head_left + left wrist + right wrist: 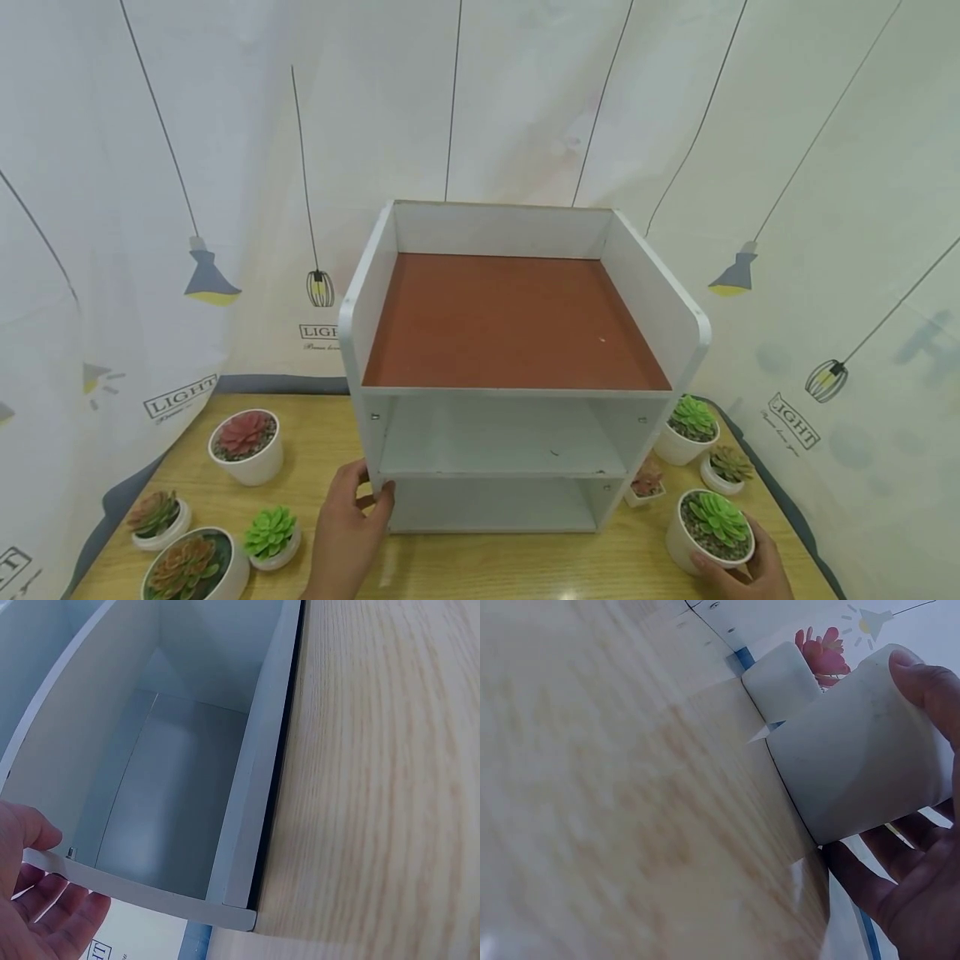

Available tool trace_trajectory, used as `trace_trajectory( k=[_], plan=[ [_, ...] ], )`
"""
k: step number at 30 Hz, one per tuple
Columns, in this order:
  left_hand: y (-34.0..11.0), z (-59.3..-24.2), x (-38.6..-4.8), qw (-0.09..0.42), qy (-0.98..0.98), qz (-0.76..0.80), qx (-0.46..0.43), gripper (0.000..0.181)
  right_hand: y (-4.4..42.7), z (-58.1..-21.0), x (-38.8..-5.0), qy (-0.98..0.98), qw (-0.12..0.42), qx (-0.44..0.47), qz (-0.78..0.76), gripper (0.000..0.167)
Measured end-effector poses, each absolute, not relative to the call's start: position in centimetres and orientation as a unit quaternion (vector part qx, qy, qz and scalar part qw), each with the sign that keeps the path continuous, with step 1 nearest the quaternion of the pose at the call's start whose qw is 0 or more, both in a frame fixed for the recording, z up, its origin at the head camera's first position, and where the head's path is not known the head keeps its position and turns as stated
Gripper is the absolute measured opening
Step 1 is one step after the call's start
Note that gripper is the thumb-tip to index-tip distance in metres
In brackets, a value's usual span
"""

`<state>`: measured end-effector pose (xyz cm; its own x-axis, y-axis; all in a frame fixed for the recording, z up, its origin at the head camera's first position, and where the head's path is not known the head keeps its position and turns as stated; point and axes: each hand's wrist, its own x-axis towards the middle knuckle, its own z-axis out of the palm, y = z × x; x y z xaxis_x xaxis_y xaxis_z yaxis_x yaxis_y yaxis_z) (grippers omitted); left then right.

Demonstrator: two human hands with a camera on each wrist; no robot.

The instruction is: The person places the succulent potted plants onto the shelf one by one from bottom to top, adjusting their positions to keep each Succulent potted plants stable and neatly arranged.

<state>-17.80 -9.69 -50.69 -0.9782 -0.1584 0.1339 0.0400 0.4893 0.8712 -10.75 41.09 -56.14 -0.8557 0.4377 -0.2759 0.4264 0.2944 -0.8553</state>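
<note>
A white shelf unit (498, 475) with a reddish-brown top panel (510, 321) stands upright on the wooden table. My left hand (348, 533) grips the front edge of its left side panel, thumb on the inner face and fingers outside, as the left wrist view shows on the side panel (161, 898). At the right front, my right hand (761, 571) holds a white pot with a green succulent (712, 521). In the right wrist view this white pot (855, 750) sits on the tabletop, with thumb and fingers round its side.
Left of the shelf stand a red succulent (243, 433), a bright green one (270, 533) and two brownish ones. Behind the held pot are another green succulent (692, 419), a brownish one (727, 464) and a small pink one (647, 479). A printed curtain (510, 100) hangs behind the table.
</note>
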Motion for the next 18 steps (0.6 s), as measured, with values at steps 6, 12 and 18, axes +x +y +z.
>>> trace_trajectory(
  k=[6,12,18],
  plan=[
    [-9.7,-50.6,-17.7,0.097,-0.859,-0.501,0.033,0.037,40.7,-56.0,-10.7,-0.793,0.017,-0.266,0.548,0.12],
    [-9.8,-50.5,-17.8,0.097,-0.86,-0.499,0.029,0.036,40.1,-55.8,-10.6,-0.789,0.035,-0.283,0.545,0.125],
    [-9.8,-50.6,-17.8,0.095,-0.859,-0.502,0.03,0.037,39.5,-55.7,-10.5,-0.785,0.048,-0.288,0.546,0.122]
  ],
)
